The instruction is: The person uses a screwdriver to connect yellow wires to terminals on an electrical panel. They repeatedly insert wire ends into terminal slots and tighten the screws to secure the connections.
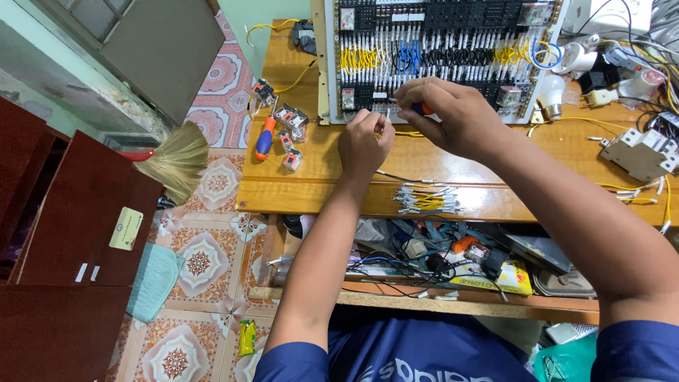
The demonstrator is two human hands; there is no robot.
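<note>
My right hand (447,115) grips a small screwdriver with an orange and blue handle (423,109), its tip against the bottom row of terminals on a white wiring panel (438,49). My left hand (363,143) is closed just left of it, pinching a yellow wire (407,133) near the panel's lower edge. The panel carries black terminal blocks, relays and yellow, blue and black wires. A bundle of short white and yellow wires (426,199) lies on the wooden table (332,191) below my hands.
A second screwdriver (265,137) and several small relays (290,120) lie at the table's left. Light bulbs (550,93), plugs and a grey breaker (640,152) sit at the right. A cluttered shelf (453,262) runs below the tabletop. A broom (177,159) and dark red cabinet (71,233) stand left.
</note>
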